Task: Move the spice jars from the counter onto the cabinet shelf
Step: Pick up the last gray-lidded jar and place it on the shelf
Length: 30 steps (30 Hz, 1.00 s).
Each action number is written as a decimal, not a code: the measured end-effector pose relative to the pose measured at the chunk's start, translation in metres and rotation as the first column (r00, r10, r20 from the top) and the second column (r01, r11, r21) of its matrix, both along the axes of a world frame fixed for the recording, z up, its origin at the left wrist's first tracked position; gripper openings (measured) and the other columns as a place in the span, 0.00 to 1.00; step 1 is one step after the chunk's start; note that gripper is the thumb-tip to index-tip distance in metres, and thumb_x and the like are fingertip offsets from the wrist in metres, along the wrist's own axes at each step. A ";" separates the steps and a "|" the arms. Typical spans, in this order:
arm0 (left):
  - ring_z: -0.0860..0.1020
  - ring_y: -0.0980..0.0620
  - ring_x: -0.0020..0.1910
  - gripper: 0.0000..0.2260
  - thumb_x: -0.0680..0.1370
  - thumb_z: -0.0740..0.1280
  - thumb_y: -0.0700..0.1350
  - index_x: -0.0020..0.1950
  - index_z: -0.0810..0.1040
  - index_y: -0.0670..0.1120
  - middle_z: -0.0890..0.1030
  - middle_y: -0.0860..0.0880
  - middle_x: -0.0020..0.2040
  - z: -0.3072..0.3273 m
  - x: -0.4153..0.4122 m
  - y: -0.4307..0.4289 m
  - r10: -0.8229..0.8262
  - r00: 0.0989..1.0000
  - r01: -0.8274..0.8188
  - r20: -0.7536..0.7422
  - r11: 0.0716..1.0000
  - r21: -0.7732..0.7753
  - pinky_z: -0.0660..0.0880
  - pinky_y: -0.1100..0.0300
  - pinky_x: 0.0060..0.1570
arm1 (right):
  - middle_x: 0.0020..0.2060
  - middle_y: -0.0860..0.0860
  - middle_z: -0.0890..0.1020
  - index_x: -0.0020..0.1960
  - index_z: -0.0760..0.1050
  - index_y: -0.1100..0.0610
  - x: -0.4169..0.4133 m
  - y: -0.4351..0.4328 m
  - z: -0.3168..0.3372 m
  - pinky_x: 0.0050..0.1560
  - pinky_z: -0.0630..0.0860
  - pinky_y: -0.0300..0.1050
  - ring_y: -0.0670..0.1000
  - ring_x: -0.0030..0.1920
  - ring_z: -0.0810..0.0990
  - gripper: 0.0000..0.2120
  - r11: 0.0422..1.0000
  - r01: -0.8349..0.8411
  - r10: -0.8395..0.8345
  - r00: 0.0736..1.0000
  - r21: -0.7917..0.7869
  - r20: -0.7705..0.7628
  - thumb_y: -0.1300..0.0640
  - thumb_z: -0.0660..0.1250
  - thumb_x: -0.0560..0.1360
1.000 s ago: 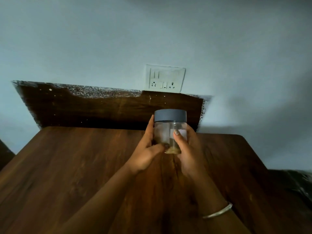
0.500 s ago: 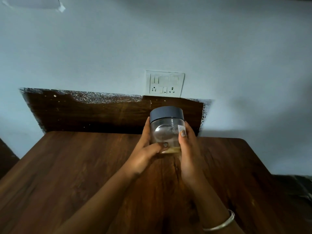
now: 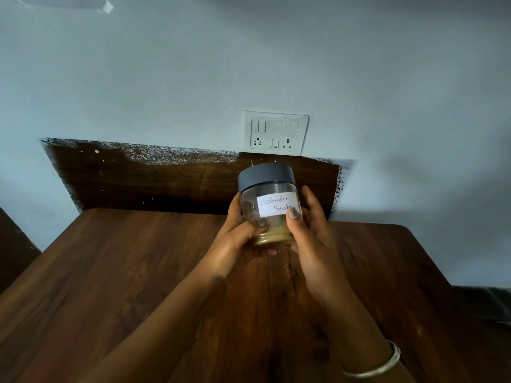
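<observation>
Two hands hold one clear jar (image 3: 269, 205) above a wooden table (image 3: 110, 272). The left hand (image 3: 235, 239) wraps its fingers round the jar's left side, thumb across the front. The right hand (image 3: 312, 233) cups the right side, thumb on a white label (image 3: 276, 205) reading "Coriander Powder". One grey lid (image 3: 265, 175) tops the jar; tan powder lies inside. One bangle (image 3: 378, 366) circles the right wrist. One switch plate (image 3: 276, 132) sits on the wall behind.

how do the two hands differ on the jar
The left hand has its thumb low on the clear grey-lidded jar, below its white paper label; the right hand has its thumb on the label's corner. Only the right wrist wears a silver bangle. Both grip the jar.
</observation>
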<state>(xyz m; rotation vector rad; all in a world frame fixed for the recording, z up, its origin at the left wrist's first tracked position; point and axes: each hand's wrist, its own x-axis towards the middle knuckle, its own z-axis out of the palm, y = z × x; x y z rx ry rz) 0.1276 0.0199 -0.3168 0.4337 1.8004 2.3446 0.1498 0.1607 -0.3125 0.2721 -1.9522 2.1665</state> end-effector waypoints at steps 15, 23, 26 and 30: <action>0.72 0.72 0.58 0.50 0.74 0.69 0.41 0.71 0.26 0.51 0.69 0.80 0.53 0.009 -0.004 -0.018 -0.252 0.951 0.110 -0.181 0.819 -0.563 0.71 0.75 0.49 | 0.59 0.43 0.77 0.71 0.59 0.45 0.000 0.024 0.006 0.54 0.77 0.39 0.42 0.59 0.78 0.35 0.969 -0.190 0.180 0.981 0.159 0.077 0.54 0.68 0.68; 0.74 0.62 0.61 0.51 0.73 0.70 0.42 0.73 0.28 0.54 0.68 0.61 0.66 0.013 -0.001 -0.023 -0.225 0.938 0.039 -0.262 0.823 -0.567 0.74 0.68 0.51 | 0.55 0.33 0.75 0.67 0.52 0.34 0.005 0.029 0.013 0.53 0.77 0.39 0.42 0.57 0.79 0.37 0.911 -0.179 0.168 0.984 0.373 0.062 0.46 0.68 0.65; 0.76 0.59 0.59 0.51 0.71 0.70 0.44 0.73 0.30 0.54 0.72 0.61 0.63 0.011 -0.001 -0.024 -0.208 0.939 0.032 -0.275 0.847 -0.531 0.75 0.63 0.53 | 0.60 0.33 0.72 0.73 0.49 0.38 0.006 0.028 0.015 0.53 0.78 0.39 0.43 0.56 0.80 0.43 0.881 -0.149 0.149 0.988 0.449 0.036 0.42 0.68 0.64; 0.74 0.55 0.64 0.50 0.70 0.70 0.42 0.74 0.31 0.55 0.72 0.58 0.65 0.009 -0.003 -0.028 -0.182 0.943 0.024 -0.279 0.872 -0.489 0.73 0.52 0.62 | 0.60 0.38 0.74 0.75 0.39 0.41 0.006 0.032 0.016 0.52 0.77 0.37 0.43 0.52 0.82 0.48 0.835 -0.186 0.175 0.982 0.518 0.071 0.41 0.67 0.66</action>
